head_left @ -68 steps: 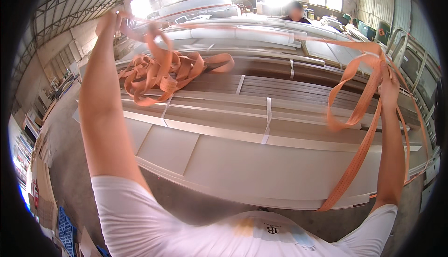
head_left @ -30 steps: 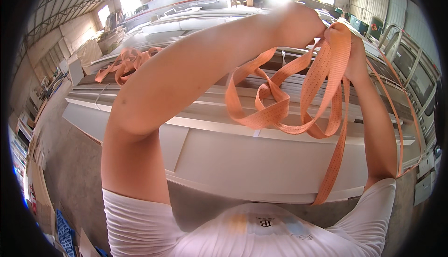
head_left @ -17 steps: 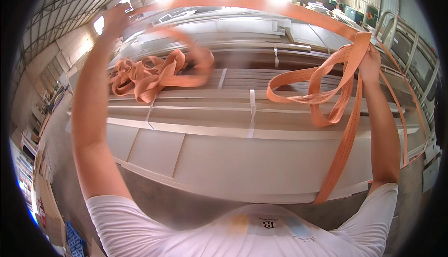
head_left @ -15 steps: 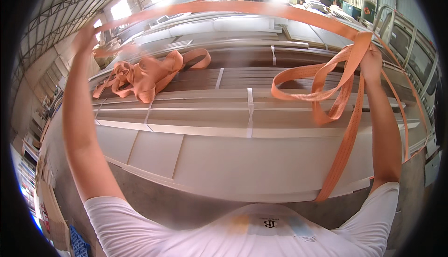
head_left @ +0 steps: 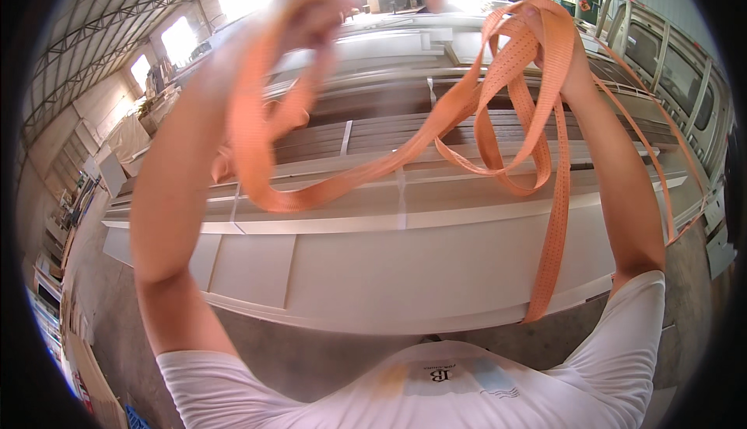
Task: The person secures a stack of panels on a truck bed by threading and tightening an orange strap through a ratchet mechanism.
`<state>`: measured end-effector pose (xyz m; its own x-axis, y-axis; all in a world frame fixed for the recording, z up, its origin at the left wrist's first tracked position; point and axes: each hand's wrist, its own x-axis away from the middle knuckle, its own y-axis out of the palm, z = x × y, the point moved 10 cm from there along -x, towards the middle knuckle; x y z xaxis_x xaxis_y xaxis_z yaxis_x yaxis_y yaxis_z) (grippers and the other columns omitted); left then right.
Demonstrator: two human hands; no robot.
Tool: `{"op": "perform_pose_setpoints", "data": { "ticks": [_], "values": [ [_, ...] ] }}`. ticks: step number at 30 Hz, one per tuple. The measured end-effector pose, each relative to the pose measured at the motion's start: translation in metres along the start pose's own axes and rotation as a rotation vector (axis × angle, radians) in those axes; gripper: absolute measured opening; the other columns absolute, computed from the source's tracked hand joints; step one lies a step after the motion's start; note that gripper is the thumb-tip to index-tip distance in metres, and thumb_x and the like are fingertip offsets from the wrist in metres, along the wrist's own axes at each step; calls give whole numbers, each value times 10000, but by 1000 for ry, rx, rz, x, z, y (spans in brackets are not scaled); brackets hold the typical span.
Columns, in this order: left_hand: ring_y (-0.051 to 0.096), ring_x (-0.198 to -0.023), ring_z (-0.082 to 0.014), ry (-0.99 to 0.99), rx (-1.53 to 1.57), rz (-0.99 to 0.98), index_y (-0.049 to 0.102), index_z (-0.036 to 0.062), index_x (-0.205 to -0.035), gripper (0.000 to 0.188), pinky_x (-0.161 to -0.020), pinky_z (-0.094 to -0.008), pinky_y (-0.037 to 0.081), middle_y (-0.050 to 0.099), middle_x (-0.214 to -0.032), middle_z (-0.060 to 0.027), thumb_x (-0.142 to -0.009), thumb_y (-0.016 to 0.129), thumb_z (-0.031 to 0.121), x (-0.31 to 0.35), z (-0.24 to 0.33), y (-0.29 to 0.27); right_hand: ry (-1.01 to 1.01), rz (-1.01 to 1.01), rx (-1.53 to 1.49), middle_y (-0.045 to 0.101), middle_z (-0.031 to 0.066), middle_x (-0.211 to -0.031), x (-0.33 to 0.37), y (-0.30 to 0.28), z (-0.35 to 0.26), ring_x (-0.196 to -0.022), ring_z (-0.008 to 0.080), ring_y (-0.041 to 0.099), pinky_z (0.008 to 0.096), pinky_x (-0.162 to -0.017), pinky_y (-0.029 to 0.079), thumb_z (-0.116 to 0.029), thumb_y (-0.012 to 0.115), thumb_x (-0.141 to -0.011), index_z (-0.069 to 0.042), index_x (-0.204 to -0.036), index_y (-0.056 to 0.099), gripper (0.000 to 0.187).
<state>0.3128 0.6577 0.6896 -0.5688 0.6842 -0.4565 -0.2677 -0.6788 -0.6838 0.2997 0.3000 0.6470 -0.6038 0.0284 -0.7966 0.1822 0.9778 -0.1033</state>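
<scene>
An orange strap (head_left: 498,125) is held up high by both hands. The left hand (head_left: 315,12) is closed on one part, the right hand (head_left: 564,43) on several loops. Between them the strap sags above the stacked white panels (head_left: 405,258), left to right.

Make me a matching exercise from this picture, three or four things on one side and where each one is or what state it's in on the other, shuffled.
Things:
1. left hand
2. right hand
3. orange strap
4. stack of white panels

Places or states:
A. lies flat below the raised arms
B. raised at upper right, loops hanging from it
C. sags between the two hands
D. raised at upper centre, blurred

Pairs: 1-D, 2-B, 3-C, 4-A
</scene>
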Motion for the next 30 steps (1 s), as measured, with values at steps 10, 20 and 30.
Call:
{"op": "perform_pose_setpoints", "data": {
  "ticks": [10,20,30],
  "values": [
    [673,-932,-185,-64,20,-107,698,45,-1236,355,-849,-304,543,728,-1086,-108,-903,744,158,-123,26,153,-188,-135,95,676,-18,-879,-4,8,-51,-759,35,598,234,-612,476,-328,690,-998,-69,-1171,670,312],
    [697,-796,-165,-209,-122,-239,732,90,-1067,206,-724,-302,535,762,-946,-52,-875,722,163,37,76,124,-11,-138,303,607,-4,-742,-1,-13,28,-745,105,551,307,-702,455,-398,695,-994,-28,-1105,740,389],
    [691,-841,-261,-179,-78,-724,642,42,-1123,232,-737,-402,536,718,-905,-129,-926,664,162,15,18,105,489,-168,452,561,28,-707,23,-38,145,-670,139,513,343,-660,444,-505,532,-1053,-44,-869,662,514]
  ]
}}
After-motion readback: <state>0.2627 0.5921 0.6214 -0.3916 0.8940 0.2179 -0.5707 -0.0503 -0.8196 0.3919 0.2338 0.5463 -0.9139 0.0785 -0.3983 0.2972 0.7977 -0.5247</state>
